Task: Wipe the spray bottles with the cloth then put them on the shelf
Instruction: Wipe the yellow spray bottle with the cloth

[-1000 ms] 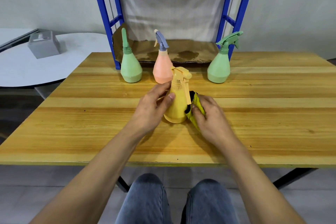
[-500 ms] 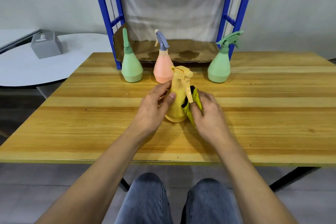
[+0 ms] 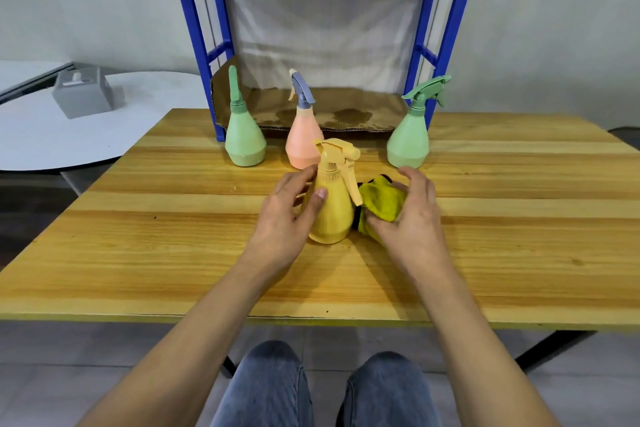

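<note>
Wooden table (image 3: 173,253) with yellow bottle (image 3: 332,215), cloth (image 3: 381,201)

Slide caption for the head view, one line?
Wiping: left hand grips the yellow spray bottle on the table; right hand holds the cloth beside it.

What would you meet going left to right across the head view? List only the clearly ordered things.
A grey box, left green spray bottle, yellow spray bottle, right green spray bottle. The pink bottle and cloth overlap neighbours, so are omitted.
</note>
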The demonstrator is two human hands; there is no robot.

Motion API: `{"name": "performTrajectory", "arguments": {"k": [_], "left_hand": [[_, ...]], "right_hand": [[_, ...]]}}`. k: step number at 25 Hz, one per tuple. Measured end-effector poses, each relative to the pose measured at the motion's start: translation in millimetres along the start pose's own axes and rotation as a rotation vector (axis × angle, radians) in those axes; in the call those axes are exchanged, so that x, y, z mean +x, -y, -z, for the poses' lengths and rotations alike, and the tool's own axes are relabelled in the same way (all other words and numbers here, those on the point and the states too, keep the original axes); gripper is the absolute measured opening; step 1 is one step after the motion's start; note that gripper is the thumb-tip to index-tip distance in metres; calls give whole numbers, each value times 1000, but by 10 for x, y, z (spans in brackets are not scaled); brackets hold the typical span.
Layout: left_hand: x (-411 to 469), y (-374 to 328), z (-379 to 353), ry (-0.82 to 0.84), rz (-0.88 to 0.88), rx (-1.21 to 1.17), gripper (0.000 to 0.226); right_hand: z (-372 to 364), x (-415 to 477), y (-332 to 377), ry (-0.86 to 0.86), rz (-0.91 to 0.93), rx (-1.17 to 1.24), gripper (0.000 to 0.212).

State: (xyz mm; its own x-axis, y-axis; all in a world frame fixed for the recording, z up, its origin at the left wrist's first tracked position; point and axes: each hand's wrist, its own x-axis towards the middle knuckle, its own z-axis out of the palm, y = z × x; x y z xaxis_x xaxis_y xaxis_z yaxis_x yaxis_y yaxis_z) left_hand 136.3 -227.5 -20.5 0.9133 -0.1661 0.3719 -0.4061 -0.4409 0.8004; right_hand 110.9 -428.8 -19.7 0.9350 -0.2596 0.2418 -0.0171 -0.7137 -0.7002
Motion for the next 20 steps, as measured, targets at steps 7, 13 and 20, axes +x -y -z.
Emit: {"name": "performTrajectory", "arguments": {"k": [7, 13, 20], "left_hand": [[278, 22, 414, 511, 143, -91, 74], [118, 30, 117, 259, 2, 31, 71], [61, -189, -284, -129, 130, 238, 68]], "right_hand": [[-89, 14, -189, 291, 144, -120, 79], [-212, 76, -78, 244, 154, -96, 66], [-419, -384, 135, -1, 86, -103, 66]]}}
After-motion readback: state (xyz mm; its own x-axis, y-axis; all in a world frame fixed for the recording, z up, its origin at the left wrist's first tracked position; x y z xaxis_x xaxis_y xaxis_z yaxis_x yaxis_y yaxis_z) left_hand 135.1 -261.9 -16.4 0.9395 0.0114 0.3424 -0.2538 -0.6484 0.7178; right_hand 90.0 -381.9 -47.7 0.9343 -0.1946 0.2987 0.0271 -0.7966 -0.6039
